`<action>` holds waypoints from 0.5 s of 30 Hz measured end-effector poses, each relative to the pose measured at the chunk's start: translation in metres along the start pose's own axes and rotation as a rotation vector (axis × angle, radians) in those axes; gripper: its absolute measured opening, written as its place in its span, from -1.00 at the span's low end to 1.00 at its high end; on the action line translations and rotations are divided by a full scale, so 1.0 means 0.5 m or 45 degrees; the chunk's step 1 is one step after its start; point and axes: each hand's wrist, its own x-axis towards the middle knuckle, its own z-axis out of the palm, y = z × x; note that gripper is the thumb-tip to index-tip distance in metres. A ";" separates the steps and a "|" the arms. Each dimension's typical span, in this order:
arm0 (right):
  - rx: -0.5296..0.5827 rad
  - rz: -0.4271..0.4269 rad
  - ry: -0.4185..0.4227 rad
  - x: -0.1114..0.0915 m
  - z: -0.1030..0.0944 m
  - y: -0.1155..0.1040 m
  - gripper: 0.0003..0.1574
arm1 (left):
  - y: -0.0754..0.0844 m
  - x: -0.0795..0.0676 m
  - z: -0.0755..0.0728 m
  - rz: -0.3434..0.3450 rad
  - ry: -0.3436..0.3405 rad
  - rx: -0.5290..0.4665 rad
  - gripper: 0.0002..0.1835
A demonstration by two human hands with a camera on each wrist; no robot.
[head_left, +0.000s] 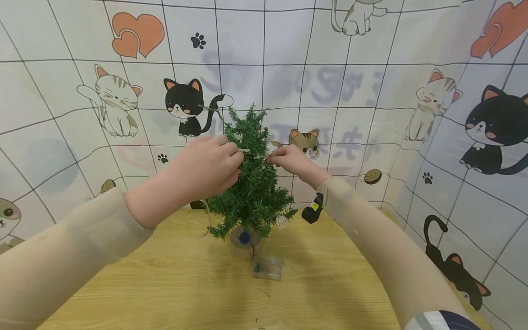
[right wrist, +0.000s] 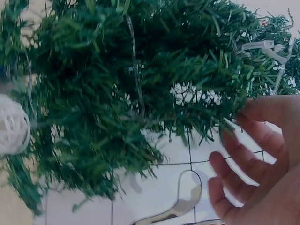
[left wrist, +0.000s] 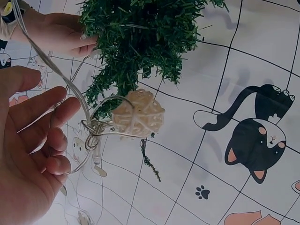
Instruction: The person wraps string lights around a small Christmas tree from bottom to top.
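Note:
A small green artificial Christmas tree (head_left: pixel 255 192) stands at the table's back, with thin clear string-light wire (right wrist: pixel 136 65) wound through it. My left hand (head_left: pixel 206 162) is at the tree's upper left, its fingers curled round strands of the string lights (left wrist: pixel 56 68). Beside those fingers, a pale rattan ball (left wrist: pixel 138 115) hangs from a knotted loop of wire. On the upper right side, my right hand (head_left: pixel 293 160) pinches thumb to index finger against the foliage, where a thin wire strand reaches the fingertips. Another rattan ball (right wrist: pixel 11 124) shows lower on the tree.
A clear box (head_left: pixel 268 269) with a wire leading to it lies on the wooden table (head_left: pixel 173 284) before the tree's round base (head_left: pixel 236 251). A blue item (head_left: pixel 244 237) sits at the trunk. Cat-printed cloth (head_left: pixel 284 41) hangs close behind.

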 end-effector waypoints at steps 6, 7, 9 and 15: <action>-0.155 -0.080 0.067 0.003 0.002 -0.002 -0.69 | -0.008 0.005 0.003 -0.019 -0.030 -0.011 -0.79; -0.169 -0.081 0.063 0.003 0.003 -0.001 -0.70 | -0.008 0.005 0.005 -0.014 -0.029 -0.010 -0.79; -0.187 -0.092 0.045 0.004 0.003 0.004 -0.70 | -0.006 0.004 0.009 0.001 -0.024 -0.014 -0.79; -0.084 -0.103 -0.014 0.013 -0.003 0.025 -0.67 | 0.005 0.005 0.018 0.030 -0.005 -0.034 -0.79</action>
